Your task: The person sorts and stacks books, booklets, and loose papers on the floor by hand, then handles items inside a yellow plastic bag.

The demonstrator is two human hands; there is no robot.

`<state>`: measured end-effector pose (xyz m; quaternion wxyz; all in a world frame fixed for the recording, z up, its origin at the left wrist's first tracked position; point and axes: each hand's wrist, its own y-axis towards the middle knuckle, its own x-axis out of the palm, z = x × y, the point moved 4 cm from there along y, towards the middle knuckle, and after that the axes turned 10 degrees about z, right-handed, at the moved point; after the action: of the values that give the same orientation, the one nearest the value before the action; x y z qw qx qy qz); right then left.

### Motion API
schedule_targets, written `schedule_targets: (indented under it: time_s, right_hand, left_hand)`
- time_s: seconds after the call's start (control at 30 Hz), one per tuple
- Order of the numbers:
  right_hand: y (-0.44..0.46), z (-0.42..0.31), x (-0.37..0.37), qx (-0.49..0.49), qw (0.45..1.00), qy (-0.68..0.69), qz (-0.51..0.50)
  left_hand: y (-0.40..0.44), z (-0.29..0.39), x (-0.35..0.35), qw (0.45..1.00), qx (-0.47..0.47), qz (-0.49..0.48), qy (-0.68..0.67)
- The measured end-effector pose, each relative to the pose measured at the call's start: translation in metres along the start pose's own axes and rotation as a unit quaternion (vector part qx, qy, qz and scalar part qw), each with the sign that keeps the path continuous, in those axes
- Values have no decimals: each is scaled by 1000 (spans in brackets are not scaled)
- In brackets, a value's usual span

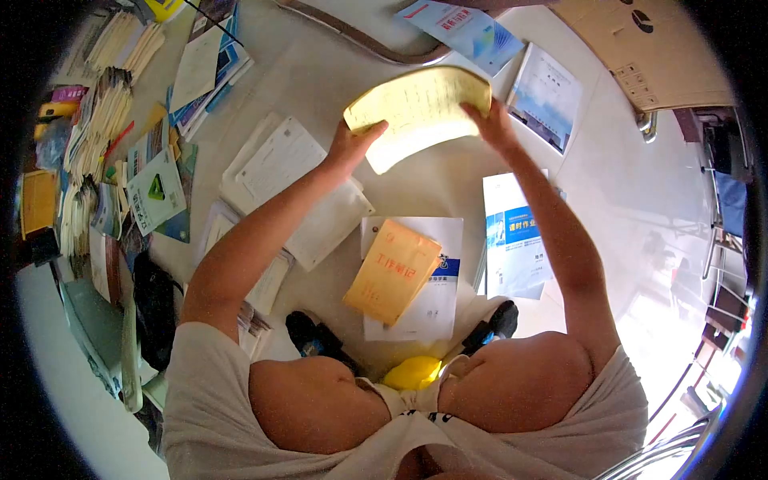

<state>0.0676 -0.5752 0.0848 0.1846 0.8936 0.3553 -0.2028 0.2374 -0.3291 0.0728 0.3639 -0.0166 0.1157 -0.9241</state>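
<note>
A yellowish sheaf of paper with handwriting [420,112] is held up in front of me, bowed along its length. My left hand [356,148] grips its left end, the thumb lying over the face. At the opposite end my right hand [490,124] pinches it the same way. Below, between my feet, a tan notebook with red characters [392,268] lies aslant on a white booklet with a blue band [436,312]. Under my right forearm rests another white and blue workbook [508,240]. Stacked white papers [284,164] lie beside my left forearm.
Piles of books and papers [100,120] line the left side, near a black bag [152,308]. Blue booklets [464,36] and a blue-white book [546,96] lie ahead to the right, before a cardboard box [656,56]. A curved metal bar [360,36] crosses the floor ahead.
</note>
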Motion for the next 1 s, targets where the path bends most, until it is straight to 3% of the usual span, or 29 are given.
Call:
schedule_targets:
  time_s: [0.03, 0.07, 0.13, 0.2, 0.27, 0.33, 0.4, 0.43, 0.6, 0.67, 0.7, 0.73, 0.77, 0.8, 0.87, 0.93, 1.0]
  right_hand:
    - [14, -30, -9, 8, 998, -55, -44]
    - [31, -30, -8, -45, 991, -105, -67]
    - [62, -26, -1, -56, 965, -124, -222]
    - [75, -19, 13, -56, 949, -117, -286]
    - [77, -8, 39, -137, 907, -194, -347]
    - [70, 10, 70, -114, 882, -221, -401]
    - [59, 7, 91, -111, 886, -210, -398]
    - [56, 6, 97, -114, 891, -201, -391]
    - [35, 11, 102, -113, 904, -220, -348]
    - [23, -7, 90, -299, 863, -386, -130]
    - [14, -17, 82, -333, 874, -351, -49]
    - [-1, -32, 75, -329, 876, -348, -54]
    - [-20, -49, 66, -275, 913, -284, -100]
    - [-43, -63, 60, -220, 940, -219, -143]
    - [-101, -73, 58, -11, 948, -152, -278]
    - [-152, -87, 54, 65, 939, -91, -325]
    - [-195, -82, 56, 31, 948, -83, -305]
  left_hand:
    - [-4, 2, 3, 995, -55, 18, -84]
    - [-9, 4, 3, 995, -57, 17, -84]
    - [-20, -2, 7, 948, -199, 1, -247]
    - [-23, -14, -4, 949, -207, -6, -238]
    - [-31, -36, -4, 972, -213, -61, -83]
    - [-40, -53, 1, 975, -210, -70, -32]
    - [-41, -81, 3, 979, -152, -104, 91]
    - [-47, -79, 4, 973, -171, -82, 128]
    - [-55, -74, 7, 967, -169, -43, 185]
    - [-67, -60, 1, 969, -174, -14, 176]
    - [-70, -49, -5, 978, -74, 5, 193]
    - [-74, -36, -9, 978, 27, 24, 207]
    - [-85, -16, -12, 969, 94, 43, 225]
    - [-101, -1, -13, 969, 90, 42, 226]
    - [-145, 23, -6, 943, 114, -44, 309]
    - [-185, 14, -1, 932, 134, -130, 310]
    - [-218, -5, 0, 908, 173, -162, 346]
